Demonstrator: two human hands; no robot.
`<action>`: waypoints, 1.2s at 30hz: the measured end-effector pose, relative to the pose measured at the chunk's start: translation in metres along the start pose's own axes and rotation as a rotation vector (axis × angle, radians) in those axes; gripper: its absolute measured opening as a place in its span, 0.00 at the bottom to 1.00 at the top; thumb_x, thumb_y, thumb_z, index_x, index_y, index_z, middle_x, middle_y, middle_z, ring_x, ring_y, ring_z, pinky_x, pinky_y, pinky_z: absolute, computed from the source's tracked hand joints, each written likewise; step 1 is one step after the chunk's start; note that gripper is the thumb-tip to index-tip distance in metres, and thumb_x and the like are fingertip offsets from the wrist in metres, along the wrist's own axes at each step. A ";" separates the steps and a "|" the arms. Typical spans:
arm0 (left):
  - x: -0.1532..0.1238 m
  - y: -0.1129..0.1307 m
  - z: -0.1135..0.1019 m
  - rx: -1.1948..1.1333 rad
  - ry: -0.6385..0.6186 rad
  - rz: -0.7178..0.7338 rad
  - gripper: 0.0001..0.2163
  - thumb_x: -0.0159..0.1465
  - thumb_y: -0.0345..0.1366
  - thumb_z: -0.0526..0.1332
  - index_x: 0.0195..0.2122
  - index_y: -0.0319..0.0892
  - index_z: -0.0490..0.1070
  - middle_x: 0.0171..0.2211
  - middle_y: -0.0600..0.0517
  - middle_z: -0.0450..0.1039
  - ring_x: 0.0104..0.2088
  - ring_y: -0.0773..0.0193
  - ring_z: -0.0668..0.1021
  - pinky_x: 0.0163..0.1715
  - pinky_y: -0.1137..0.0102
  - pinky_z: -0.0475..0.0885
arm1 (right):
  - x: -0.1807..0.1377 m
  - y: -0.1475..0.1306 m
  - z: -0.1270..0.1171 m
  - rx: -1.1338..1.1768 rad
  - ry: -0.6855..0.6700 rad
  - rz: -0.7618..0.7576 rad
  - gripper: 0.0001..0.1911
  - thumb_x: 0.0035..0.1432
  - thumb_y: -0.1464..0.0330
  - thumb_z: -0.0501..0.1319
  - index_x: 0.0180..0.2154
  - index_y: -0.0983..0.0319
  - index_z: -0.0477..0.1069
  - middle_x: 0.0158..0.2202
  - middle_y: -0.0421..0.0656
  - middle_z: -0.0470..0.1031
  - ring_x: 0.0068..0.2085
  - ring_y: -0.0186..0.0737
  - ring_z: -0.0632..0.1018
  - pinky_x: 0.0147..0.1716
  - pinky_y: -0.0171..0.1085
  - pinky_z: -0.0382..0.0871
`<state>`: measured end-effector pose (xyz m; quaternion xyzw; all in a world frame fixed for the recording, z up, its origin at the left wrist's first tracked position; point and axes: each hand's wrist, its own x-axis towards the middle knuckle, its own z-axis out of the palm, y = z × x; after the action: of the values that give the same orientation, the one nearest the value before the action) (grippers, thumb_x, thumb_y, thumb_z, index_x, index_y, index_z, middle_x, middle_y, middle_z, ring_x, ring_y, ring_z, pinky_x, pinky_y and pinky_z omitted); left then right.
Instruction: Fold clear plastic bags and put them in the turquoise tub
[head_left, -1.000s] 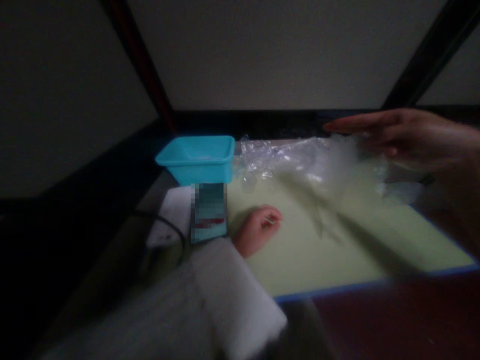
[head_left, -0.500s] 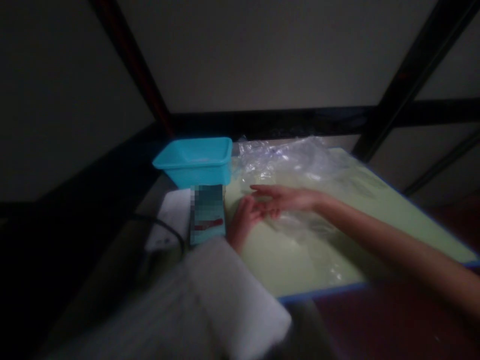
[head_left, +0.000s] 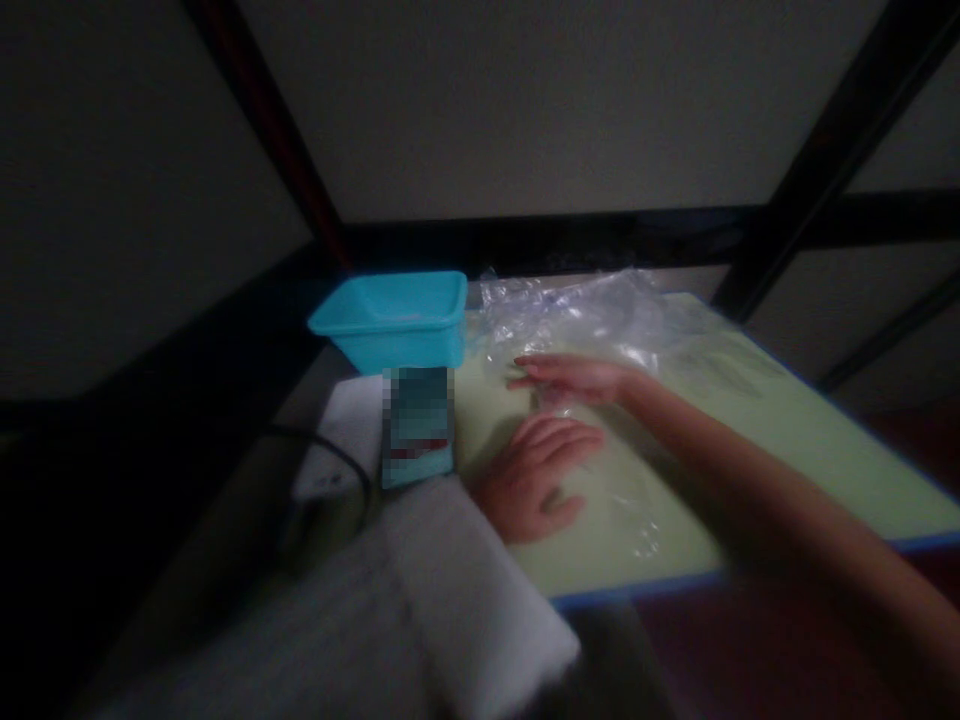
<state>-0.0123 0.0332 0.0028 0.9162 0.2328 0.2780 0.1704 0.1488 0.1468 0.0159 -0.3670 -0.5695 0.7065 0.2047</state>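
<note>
My left hand (head_left: pixel 534 478) lies palm down over the yellow-green tabletop, fingers stretched and the thumb apart. It touches or hovers just above a thin clear plastic sheet or bag (head_left: pixel 637 525), and nothing is seen held in it. Just beyond it, my right hand (head_left: pixel 581 378) reaches in from the right with fingers extended and slightly parted. A bit of clear plastic shows beneath its palm; whether the hand presses on it I cannot tell. More crumpled clear plastic (head_left: pixel 585 310) lies behind the right hand.
A turquoise basin (head_left: pixel 397 345) stands at the back left. Before it are a teal, partly blurred box (head_left: pixel 418 425), a white flat object (head_left: pixel 341 430) and a dark cable (head_left: pixel 334 447). A pale, ribbed cloth-like thing (head_left: pixel 480 590) covers the lower left. The table (head_left: pixel 517 575) has a blue edge.
My hands were close together, fingers touching or overlapping. Now they are apart: the left has moved toward me and spread flat, while the right has shifted slightly away and to the right.
</note>
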 end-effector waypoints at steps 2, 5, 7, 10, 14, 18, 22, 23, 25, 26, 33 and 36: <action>0.000 0.000 -0.001 0.021 -0.096 0.031 0.23 0.59 0.37 0.59 0.56 0.43 0.62 0.54 0.44 0.68 0.58 0.52 0.67 0.62 0.52 0.50 | 0.005 -0.002 0.001 -0.013 -0.032 -0.003 0.24 0.62 0.66 0.58 0.58 0.63 0.60 0.53 0.49 0.72 0.25 0.27 0.72 0.25 0.27 0.71; -0.001 -0.003 -0.001 0.041 -0.120 0.046 0.17 0.63 0.38 0.55 0.51 0.39 0.67 0.47 0.43 0.74 0.51 0.55 0.73 0.61 0.52 0.50 | 0.008 -0.005 -0.002 -0.032 -0.098 -0.002 0.24 0.61 0.66 0.59 0.57 0.62 0.61 0.51 0.48 0.74 0.24 0.26 0.72 0.25 0.28 0.71; -0.001 -0.005 0.000 0.050 -0.100 0.050 0.13 0.64 0.36 0.52 0.45 0.39 0.70 0.39 0.45 0.76 0.43 0.57 0.76 0.60 0.53 0.54 | 0.006 -0.008 -0.010 -0.049 -0.121 -0.010 0.23 0.59 0.67 0.61 0.56 0.61 0.63 0.50 0.46 0.75 0.26 0.27 0.74 0.26 0.27 0.71; -0.001 -0.005 0.002 0.072 -0.080 0.056 0.11 0.65 0.36 0.52 0.37 0.41 0.72 0.32 0.48 0.75 0.37 0.60 0.75 0.56 0.56 0.61 | -0.001 -0.014 -0.026 -0.060 -0.110 -0.044 0.21 0.58 0.68 0.61 0.54 0.61 0.65 0.50 0.46 0.75 0.34 0.31 0.78 0.30 0.28 0.72; 0.001 -0.006 0.002 0.121 -0.093 0.083 0.14 0.66 0.38 0.50 0.34 0.38 0.73 0.29 0.47 0.73 0.33 0.60 0.74 0.47 0.60 0.67 | -0.010 -0.023 -0.049 -0.046 -0.037 -0.115 0.20 0.56 0.69 0.63 0.51 0.60 0.67 0.50 0.46 0.74 0.40 0.37 0.79 0.35 0.33 0.74; -0.001 -0.006 0.000 0.098 -0.056 0.039 0.14 0.65 0.40 0.51 0.34 0.37 0.73 0.27 0.48 0.73 0.31 0.60 0.74 0.38 0.64 0.67 | -0.017 -0.027 -0.065 -0.065 0.199 -0.295 0.14 0.54 0.71 0.63 0.44 0.60 0.72 0.45 0.44 0.77 0.40 0.37 0.79 0.41 0.38 0.73; -0.004 -0.005 0.003 0.066 0.039 -0.107 0.10 0.62 0.39 0.55 0.32 0.39 0.72 0.23 0.52 0.72 0.26 0.64 0.73 0.34 0.67 0.66 | -0.037 -0.030 -0.068 -0.281 0.379 -0.413 0.08 0.51 0.67 0.65 0.36 0.59 0.74 0.40 0.43 0.78 0.39 0.39 0.78 0.43 0.42 0.72; -0.004 -0.005 0.005 0.064 0.065 -0.141 0.09 0.62 0.38 0.56 0.31 0.40 0.72 0.21 0.53 0.71 0.24 0.65 0.73 0.33 0.68 0.66 | -0.044 -0.030 -0.068 -0.357 0.389 -0.420 0.08 0.50 0.66 0.65 0.35 0.59 0.74 0.38 0.42 0.78 0.38 0.40 0.78 0.43 0.43 0.72; -0.004 -0.005 0.008 0.064 0.124 -0.208 0.08 0.60 0.37 0.57 0.29 0.40 0.72 0.19 0.55 0.70 0.22 0.67 0.71 0.29 0.71 0.65 | -0.060 -0.029 -0.068 -0.534 0.400 -0.409 0.08 0.49 0.65 0.65 0.33 0.59 0.73 0.35 0.43 0.78 0.36 0.40 0.78 0.41 0.43 0.72; -0.004 -0.006 0.009 0.068 0.154 -0.246 0.07 0.60 0.35 0.57 0.28 0.40 0.72 0.18 0.55 0.69 0.21 0.68 0.70 0.27 0.72 0.64 | -0.067 -0.027 -0.069 -0.628 0.408 -0.392 0.08 0.50 0.64 0.64 0.33 0.60 0.73 0.33 0.43 0.78 0.35 0.40 0.78 0.39 0.42 0.72; -0.003 -0.008 0.013 0.143 0.244 -0.350 0.06 0.56 0.27 0.56 0.28 0.39 0.73 0.18 0.56 0.67 0.21 0.70 0.70 0.24 0.75 0.63 | -0.109 0.020 -0.095 -1.068 0.648 -0.182 0.17 0.53 0.56 0.57 0.32 0.64 0.71 0.20 0.42 0.72 0.21 0.37 0.71 0.21 0.36 0.60; -0.004 -0.009 0.013 0.184 0.238 -0.297 0.07 0.57 0.27 0.55 0.28 0.40 0.72 0.20 0.55 0.69 0.23 0.68 0.71 0.26 0.74 0.65 | -0.122 0.035 -0.100 -0.930 0.625 -0.035 0.22 0.54 0.51 0.56 0.34 0.64 0.70 0.18 0.41 0.71 0.19 0.35 0.70 0.18 0.35 0.58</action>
<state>-0.0107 0.0360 -0.0137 0.8443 0.4081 0.3336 0.0962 0.3071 0.1166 0.0092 -0.6012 -0.7392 0.2350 0.1921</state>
